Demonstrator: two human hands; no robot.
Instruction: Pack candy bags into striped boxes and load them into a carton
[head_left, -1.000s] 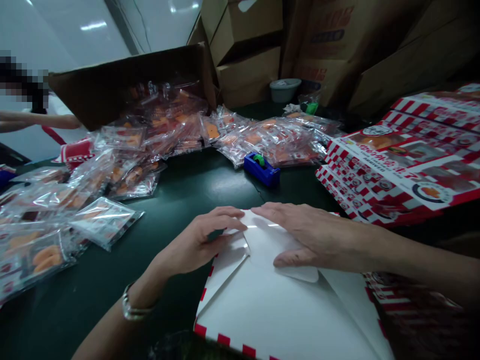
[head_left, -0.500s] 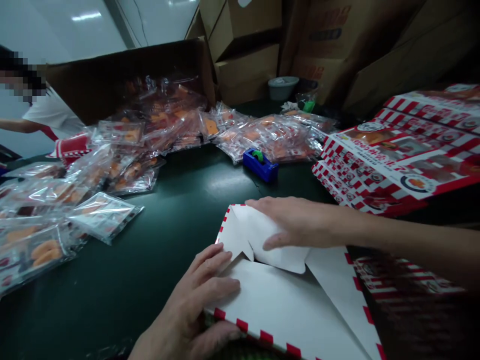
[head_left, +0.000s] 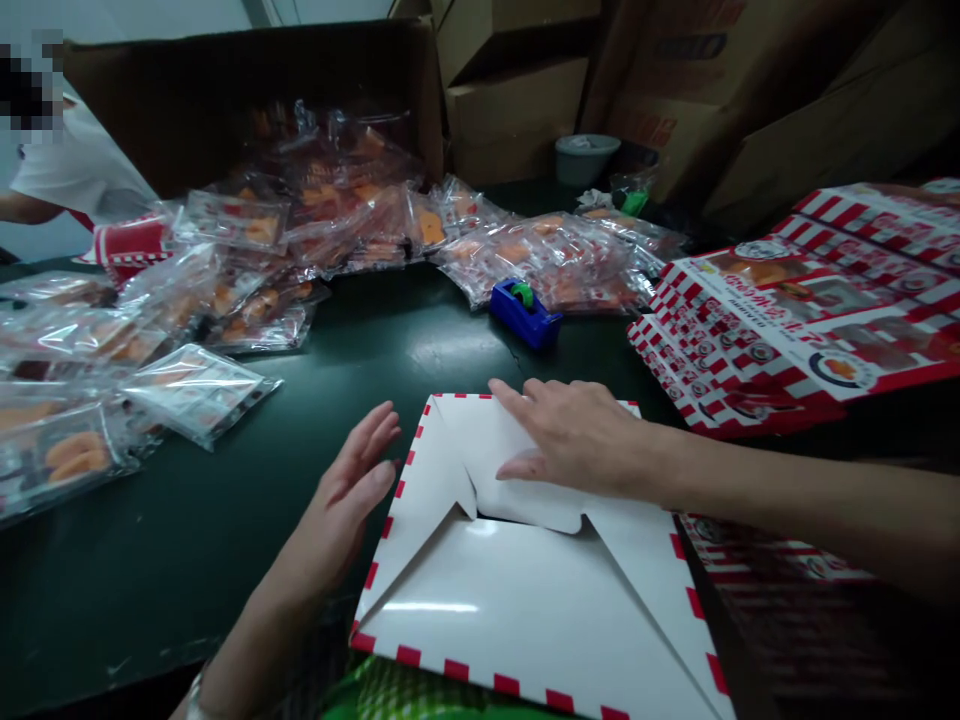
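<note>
A white folding carton [head_left: 525, 600] with a red-and-white striped border lies flat on the dark green table [head_left: 225, 600], its flaps folded inward. My right hand [head_left: 574, 435] rests on the upper flap, fingers spread, pressing it down and gripping nothing. My left hand [head_left: 349, 490] hangs open just left of the carton's left edge, fingers apart, and holds nothing. Clear plastic packets of orange food [head_left: 199, 395] lie nearest to it, a short way off on the table.
A tilted cardboard box [head_left: 225, 70] spills more packets across the table's far side. A blue tape dispenser [head_left: 526, 315] stands beyond my right hand. Printed flat cartons [head_left: 780, 320] are stacked at right. A co-worker's white sleeve [head_left: 75, 170] shows at upper left.
My left hand has let go of the carton's lower left part and moved up beside its left edge. My right hand stays on the flap, and the whole carton now shows.
</note>
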